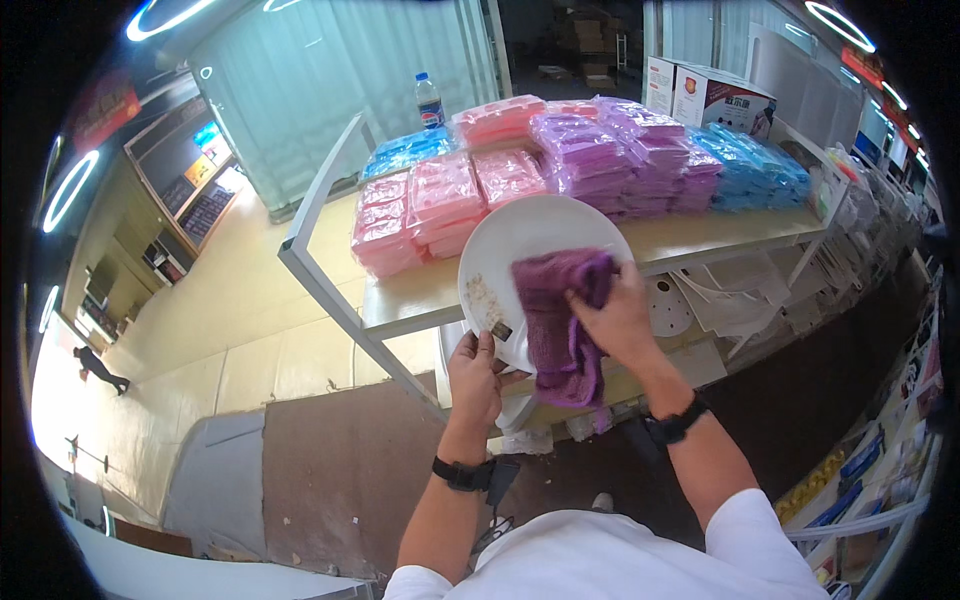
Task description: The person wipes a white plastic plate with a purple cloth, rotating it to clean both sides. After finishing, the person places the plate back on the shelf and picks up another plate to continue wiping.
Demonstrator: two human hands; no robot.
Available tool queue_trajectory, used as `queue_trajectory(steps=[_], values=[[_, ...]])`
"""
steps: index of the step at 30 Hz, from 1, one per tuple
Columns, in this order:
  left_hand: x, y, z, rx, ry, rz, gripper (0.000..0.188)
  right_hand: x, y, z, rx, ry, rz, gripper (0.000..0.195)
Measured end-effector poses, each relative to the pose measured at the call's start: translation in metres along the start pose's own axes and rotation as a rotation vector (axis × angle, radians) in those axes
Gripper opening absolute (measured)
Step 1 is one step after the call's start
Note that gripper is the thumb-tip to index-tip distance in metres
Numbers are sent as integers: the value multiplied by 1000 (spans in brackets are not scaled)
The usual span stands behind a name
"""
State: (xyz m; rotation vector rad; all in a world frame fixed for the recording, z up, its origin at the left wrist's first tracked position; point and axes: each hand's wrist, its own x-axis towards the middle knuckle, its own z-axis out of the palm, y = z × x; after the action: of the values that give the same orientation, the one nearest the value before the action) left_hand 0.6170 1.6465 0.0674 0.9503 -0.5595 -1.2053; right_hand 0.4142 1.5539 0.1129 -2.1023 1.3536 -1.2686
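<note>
A round white plate-like disc (547, 225) is tilted in front of me, above the shelf's front edge. My left hand (478, 375) grips its lower left rim, thumb near a small dark square patch (501, 331). Beside that patch the white surface carries a brownish, rough stain (484, 296). My right hand (619, 319) holds a folded purple cloth (551, 300) against the disc's right part, with the cloth's lower end hanging past the rim. Some fingers of the right hand are hidden behind the cloth.
A metal-framed shelf (405, 304) bears pink packs (442, 195), purple packs (585, 154), blue packs (757, 169) and a drink bottle (429, 101). Boxes (720, 94) stand behind. White panels (739, 300) lie on the lower level. A person (101, 369) is far left.
</note>
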Motion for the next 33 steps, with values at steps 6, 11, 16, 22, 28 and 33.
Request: queue_trajectory(steps=[6,11,16,22,28,33], values=[[-10,2,5,-24,-8,14,39,7,-1,11,-395,219,-16,99],[-11,1,11,91,32,26,44,20,23,19,-372,341,20,119],[-35,0,36,1093,294,873,59,14,25,21,-189,268,16,124],[-6,-14,84,1622,-134,1047,53,2,35,29,-227,289,-18,120],[14,-22,94,1714,-32,1018,72,16,51,19,-184,276,-149,109],[9,-17,93,1687,-24,936,78,-11,79,5,100,284,-193,68]])
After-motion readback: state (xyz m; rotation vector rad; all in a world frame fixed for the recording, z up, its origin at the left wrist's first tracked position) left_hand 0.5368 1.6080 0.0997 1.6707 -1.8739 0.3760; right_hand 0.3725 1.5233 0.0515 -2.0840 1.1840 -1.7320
